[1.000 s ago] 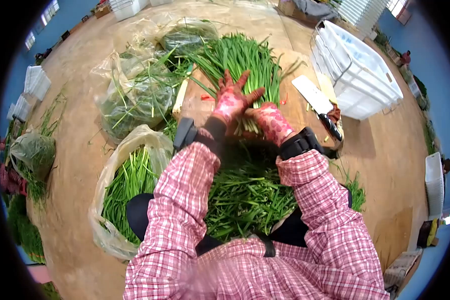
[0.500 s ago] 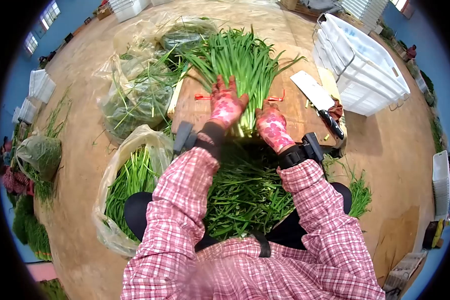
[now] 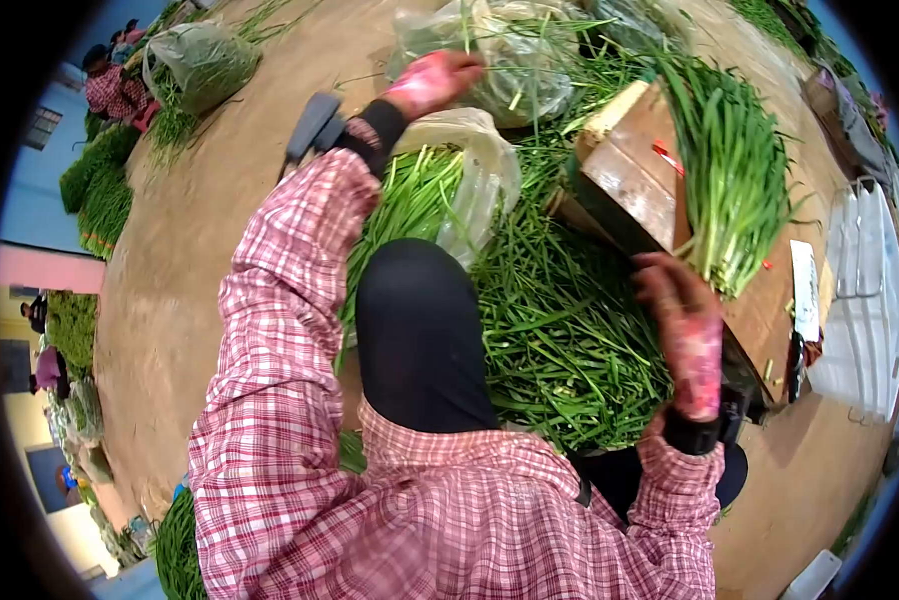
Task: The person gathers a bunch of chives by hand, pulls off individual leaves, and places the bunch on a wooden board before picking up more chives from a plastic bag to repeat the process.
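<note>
Left hand reaches far left, fingers curled at a plastic bag (grip unclear). Right hand, loosely curled and empty, steadies the chive bundle; unattended, it risks sliding off the board.

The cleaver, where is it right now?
In the head view, the cleaver lies at the far right on the wooden board, beyond the green bunch and beside the white crate.

A packing hall with a bare brown floor, lit by daylight.

The earthen-looking floor runs wide and dusty. A blue wall with a small window stands at the left, above a pink band. White plastic crates sit at the right edge. People work by the far wall.
</note>
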`<state>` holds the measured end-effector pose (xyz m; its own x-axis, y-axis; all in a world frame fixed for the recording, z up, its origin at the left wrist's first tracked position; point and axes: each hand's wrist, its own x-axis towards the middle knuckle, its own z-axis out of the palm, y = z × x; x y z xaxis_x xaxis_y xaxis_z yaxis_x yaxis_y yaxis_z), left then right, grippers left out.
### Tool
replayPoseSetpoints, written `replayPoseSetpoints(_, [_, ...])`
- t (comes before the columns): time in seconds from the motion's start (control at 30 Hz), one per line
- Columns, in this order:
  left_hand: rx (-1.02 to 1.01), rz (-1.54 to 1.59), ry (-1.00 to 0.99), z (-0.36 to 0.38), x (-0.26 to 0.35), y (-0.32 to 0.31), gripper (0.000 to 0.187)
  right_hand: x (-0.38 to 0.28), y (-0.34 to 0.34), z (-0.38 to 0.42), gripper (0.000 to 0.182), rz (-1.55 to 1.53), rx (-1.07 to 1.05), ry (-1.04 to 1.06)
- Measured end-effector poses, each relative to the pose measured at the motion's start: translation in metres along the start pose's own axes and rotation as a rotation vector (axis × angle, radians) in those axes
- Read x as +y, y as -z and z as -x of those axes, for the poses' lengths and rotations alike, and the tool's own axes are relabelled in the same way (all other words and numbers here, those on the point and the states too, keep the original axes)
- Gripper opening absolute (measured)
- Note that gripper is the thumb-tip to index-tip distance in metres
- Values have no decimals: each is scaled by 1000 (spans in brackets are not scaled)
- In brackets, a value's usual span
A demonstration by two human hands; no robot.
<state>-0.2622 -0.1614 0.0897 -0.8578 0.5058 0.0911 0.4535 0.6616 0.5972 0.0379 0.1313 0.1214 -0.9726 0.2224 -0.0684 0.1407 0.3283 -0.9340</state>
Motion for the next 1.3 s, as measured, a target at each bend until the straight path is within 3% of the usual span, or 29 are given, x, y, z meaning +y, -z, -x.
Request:
replayPoseSetpoints(0.03, [58,-200,-23,10,-72,1,38,1,-23,-5,22,-34,-145,-48])
replayPoseSetpoints(0.07, [21,-411,82,35,-103,0,35,11,-45,-14,22,-14,-214,-47])
replayPoseSetpoints(0.1, [-7,-317,444,43,-171,-21,40,26,-67,-26,22,9,-280,-43])
replayPoseSetpoints(0.17, [-206,-447,416,80,-218,-57,45,51,-106,-54,23,-35,-376,-155])
replayPoseSetpoints(0.23, [-79,-416,659,89,-271,-120,55,70,-141,-88,27,2,-479,-211])
replayPoseSetpoints(0.37, [-65,-203,757,79,-188,-142,84,114,-220,-151,26,-93,-405,-124])
replayPoseSetpoints(0.43, [-147,-371,635,67,-162,-168,84,123,-253,-177,26,-22,-458,-172])
replayPoseSetpoints(0.47, [-216,-376,588,66,-152,-171,76,145,-271,-190,27,82,-510,-35])
replayPoseSetpoints(0.5, [-141,-395,688,69,-145,-176,74,168,-286,-200,29,185,-559,106])
replayPoseSetpoints(0.57, [144,-549,577,78,-155,-181,74,179,-292,-209,32,719,-616,107])
replayPoseSetpoints(0.6, [231,-538,552,82,-175,-183,78,186,-293,-220,34,886,-702,-79])
replayPoseSetpoints(0.63, [183,-382,657,78,-184,-179,81,198,-290,-223,34,793,-646,-165])
replayPoseSetpoints(0.7, [161,-370,678,69,-187,-183,81,211,-290,-227,37,622,-632,-158])
replayPoseSetpoints(0.77, [93,-365,578,61,-179,-192,81,211,-300,-236,45,269,-453,-280])
replayPoseSetpoints(0.8, [192,-473,503,63,-173,-198,73,225,-312,-241,56,30,-428,-318])
replayPoseSetpoints(0.9, [183,-433,477,63,-190,-205,67,204,-337,-253,78,24,-365,-388])
replayPoseSetpoints(0.93, [222,-291,430,65,-187,-206,56,200,-348,-254,85,-56,-272,-465])
replayPoseSetpoints(1.03, [5,8,447,63,-173,-205,48,207,-351,-265,76,61,-283,-586])
replayPoseSetpoints(1.07, [35,7,430,66,-178,-209,39,211,-352,-266,69,11,-240,-560])
replayPoseSetpoints(1.17, [232,99,528,56,-202,-193,35,211,-350,-270,52,35,-213,-612])
replayPoseSetpoints(1.2, [264,-93,443,55,-208,-191,37,214,-349,-270,45,-36,-204,-621])
replayPoseSetpoints(1.23, [204,-85,452,55,-212,-193,37,216,-347,-269,38,-105,-196,-629])
replayPoseSetpoints(1.3, [89,-66,473,53,-211,-194,37,214,-341,-259,43,-228,-144,-636])
